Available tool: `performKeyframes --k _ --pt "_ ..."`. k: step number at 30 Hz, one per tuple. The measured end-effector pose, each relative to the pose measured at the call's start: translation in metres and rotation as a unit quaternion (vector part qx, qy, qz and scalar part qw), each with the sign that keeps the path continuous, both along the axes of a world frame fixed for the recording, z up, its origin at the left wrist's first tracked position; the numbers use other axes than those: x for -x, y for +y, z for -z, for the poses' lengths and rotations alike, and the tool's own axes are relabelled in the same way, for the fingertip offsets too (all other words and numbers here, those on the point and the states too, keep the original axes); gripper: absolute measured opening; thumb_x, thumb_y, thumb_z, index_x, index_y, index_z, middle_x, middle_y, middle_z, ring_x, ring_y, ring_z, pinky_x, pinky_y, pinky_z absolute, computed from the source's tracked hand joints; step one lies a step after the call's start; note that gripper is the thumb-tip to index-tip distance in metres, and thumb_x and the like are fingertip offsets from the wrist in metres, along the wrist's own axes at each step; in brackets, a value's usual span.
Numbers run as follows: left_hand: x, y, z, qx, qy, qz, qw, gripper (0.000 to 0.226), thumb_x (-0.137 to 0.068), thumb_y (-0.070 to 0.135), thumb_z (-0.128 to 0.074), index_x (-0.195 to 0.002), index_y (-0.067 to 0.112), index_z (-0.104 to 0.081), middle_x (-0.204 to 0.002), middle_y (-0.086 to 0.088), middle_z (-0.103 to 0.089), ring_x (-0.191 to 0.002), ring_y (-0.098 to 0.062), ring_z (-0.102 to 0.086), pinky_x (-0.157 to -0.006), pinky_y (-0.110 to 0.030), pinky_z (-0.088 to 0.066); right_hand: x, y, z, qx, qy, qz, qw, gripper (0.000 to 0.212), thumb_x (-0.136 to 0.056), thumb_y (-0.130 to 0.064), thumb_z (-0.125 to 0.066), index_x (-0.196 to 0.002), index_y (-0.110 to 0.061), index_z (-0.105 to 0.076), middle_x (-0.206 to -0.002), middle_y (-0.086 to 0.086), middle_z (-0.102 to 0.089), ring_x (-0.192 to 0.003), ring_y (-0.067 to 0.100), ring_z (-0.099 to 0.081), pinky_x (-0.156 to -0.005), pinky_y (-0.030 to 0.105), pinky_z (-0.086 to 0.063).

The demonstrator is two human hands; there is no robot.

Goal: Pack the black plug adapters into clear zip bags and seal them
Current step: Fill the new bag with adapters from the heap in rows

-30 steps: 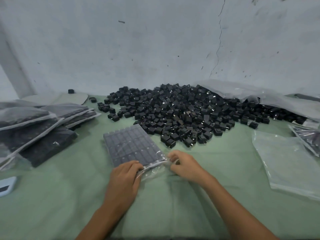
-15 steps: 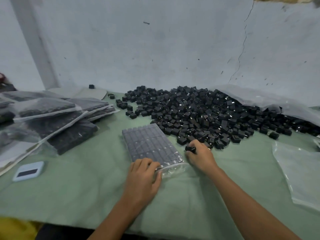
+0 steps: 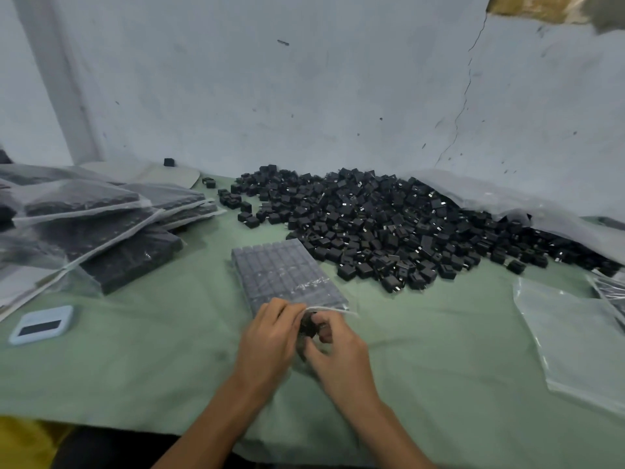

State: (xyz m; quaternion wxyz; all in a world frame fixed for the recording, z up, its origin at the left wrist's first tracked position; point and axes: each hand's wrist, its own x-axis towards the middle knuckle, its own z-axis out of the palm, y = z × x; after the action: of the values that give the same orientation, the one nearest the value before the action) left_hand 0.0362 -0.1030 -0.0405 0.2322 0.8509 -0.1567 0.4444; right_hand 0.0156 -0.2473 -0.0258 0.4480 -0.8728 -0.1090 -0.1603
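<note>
A clear zip bag [image 3: 282, 272] filled with neat rows of black plug adapters lies flat on the green cloth, its mouth toward me. My left hand [image 3: 270, 340] pinches the bag's open near edge. My right hand [image 3: 333, 346] holds a black adapter [image 3: 308, 324] at the bag's mouth, right beside my left fingers. A big loose pile of black adapters [image 3: 389, 231] spreads behind and to the right of the bag.
Several filled bags [image 3: 101, 228] are stacked at the left. A small light-blue device [image 3: 42, 324] lies near the left front. Empty clear bags [image 3: 575, 340] lie at the right; a large plastic sheet [image 3: 507, 201] covers the pile's far right. A wall stands behind.
My right hand went to the pile, picked up an adapter and came back to the bag's mouth. My left hand kept hold of the bag's edge. The camera turned left.
</note>
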Motion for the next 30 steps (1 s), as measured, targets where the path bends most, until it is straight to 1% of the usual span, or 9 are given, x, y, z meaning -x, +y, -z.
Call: performKeyframes --k 3,8,10,14,17,19,21,24,30 --pt "0.001 0.001 0.000 0.006 0.009 0.009 1.000 0.012 -0.097 0.022 -0.053 -0.107 0.026 -0.058 -0.095 0.005 -0.056 -0.080 -0.019 -0.057 -0.070 -0.030 -0.049 0.000 0.017 0.003 -0.050 -0.017 0.022 0.998 0.030 -0.085 -0.017 -0.074 -0.111 -0.029 -0.064 -0.104 -0.015 -0.069 -0.094 0.004 -0.065 -0.087 0.030 -0.053" --pt "0.003 0.004 -0.002 0.020 0.010 0.024 0.999 0.012 -0.100 0.023 -0.050 -0.109 0.026 -0.057 -0.100 0.006 -0.053 -0.082 -0.018 -0.055 -0.075 -0.027 -0.045 0.003 0.027 0.002 -0.065 -0.117 0.081 0.988 0.021 -0.089 -0.009 -0.070 -0.105 -0.022 -0.067 -0.109 -0.009 -0.052 -0.093 0.006 -0.060 -0.085 0.027 -0.051" --pt "0.005 0.003 -0.003 0.025 0.016 0.023 0.999 0.012 -0.099 0.023 -0.050 -0.107 0.024 -0.059 -0.099 0.006 -0.053 -0.082 -0.019 -0.056 -0.074 -0.028 -0.046 0.004 0.024 0.002 0.003 -0.131 0.065 0.989 0.011 -0.092 -0.012 -0.066 -0.101 -0.019 -0.066 -0.105 -0.006 -0.057 -0.094 0.014 -0.058 -0.085 0.030 -0.048" --pt "0.010 0.002 -0.006 0.030 0.036 0.031 0.998 0.015 -0.097 0.022 -0.050 -0.103 0.022 -0.063 -0.097 0.004 -0.057 -0.082 -0.019 -0.057 -0.075 -0.028 -0.046 0.005 0.020 0.007 0.176 -0.166 0.007 0.970 0.021 -0.090 -0.006 -0.063 -0.109 -0.008 -0.068 -0.113 0.005 -0.068 -0.108 0.025 -0.061 -0.102 0.032 -0.042" --pt "0.015 0.003 -0.011 0.027 0.055 0.034 0.998 0.016 -0.095 0.021 -0.050 -0.099 0.019 -0.066 -0.095 0.002 -0.059 -0.084 -0.019 -0.056 -0.077 -0.027 -0.045 0.001 0.016 -0.001 0.216 -0.209 -0.016 0.954 0.014 -0.088 -0.004 -0.065 -0.100 -0.007 -0.070 -0.100 0.004 -0.068 -0.097 0.027 -0.062 -0.097 0.036 -0.046" --pt "0.019 0.002 -0.014 0.027 0.075 0.039 0.996 0.017 -0.094 0.019 -0.050 -0.097 0.018 -0.067 -0.093 0.003 -0.059 -0.083 -0.018 -0.055 -0.076 -0.027 -0.045 -0.002 0.013 -0.002 0.252 -0.197 -0.044 0.946 0.023 -0.095 -0.008 -0.055 -0.113 -0.003 -0.068 -0.115 0.011 -0.067 -0.113 0.031 -0.060 -0.105 0.041 -0.044" --pt "0.024 0.002 -0.018 0.020 0.093 0.045 0.994 0.016 -0.092 0.017 -0.051 -0.094 0.019 -0.068 -0.088 0.004 -0.058 -0.079 -0.019 -0.055 -0.073 -0.028 -0.045 -0.004 0.013 0.001 0.293 -0.123 -0.079 0.945 0.046 -0.104 -0.021 -0.037 -0.145 0.000 -0.044 -0.154 0.016 -0.039 -0.148 0.028 -0.029 -0.123 0.038 -0.019" --pt "0.028 0.003 -0.027 0.024 0.125 0.062 0.990 0.012 -0.088 0.009 -0.059 -0.090 0.018 -0.067 -0.088 0.003 -0.058 -0.076 -0.019 -0.053 -0.072 -0.031 -0.044 -0.019 0.014 0.005 0.325 -0.030 -0.101 0.940 0.058 -0.107 -0.035 -0.022 -0.159 -0.017 -0.005 -0.164 0.002 0.008 -0.152 0.017 0.012 -0.120 0.028 0.016" --pt "0.026 0.008 -0.048 0.015 0.169 0.076 0.983 0.011 -0.098 0.013 -0.057 -0.094 0.014 -0.068 -0.097 -0.001 -0.060 -0.089 -0.024 -0.056 -0.081 -0.035 -0.045 -0.079 0.033 -0.011 0.503 0.081 -0.098 0.855 0.079 -0.099 -0.030 -0.041 -0.157 -0.026 0.012 -0.165 0.005 0.016 -0.153 0.028 0.006 -0.122 0.042 0.003"
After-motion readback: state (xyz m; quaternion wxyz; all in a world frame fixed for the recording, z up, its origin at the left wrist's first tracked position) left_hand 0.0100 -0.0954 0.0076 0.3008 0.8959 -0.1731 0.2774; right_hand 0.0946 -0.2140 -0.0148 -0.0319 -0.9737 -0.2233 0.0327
